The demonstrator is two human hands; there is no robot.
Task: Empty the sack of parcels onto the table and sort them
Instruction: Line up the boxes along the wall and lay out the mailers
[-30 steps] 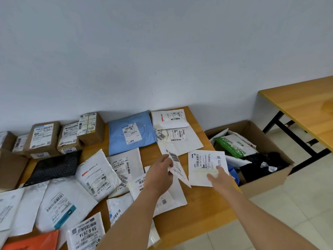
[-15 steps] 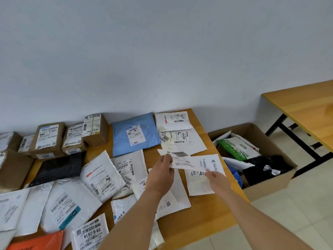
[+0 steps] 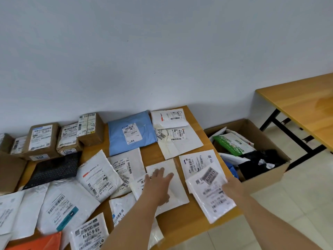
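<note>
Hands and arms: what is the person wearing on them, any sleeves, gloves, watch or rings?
Nothing that shows. The left hand and right hand are bare, with no gloves. Both forearms are uncovered up to the frame's lower edge, so any sleeve ends out of view. No watch, band or ring is visible on either wrist or on the fingers that show.
</note>
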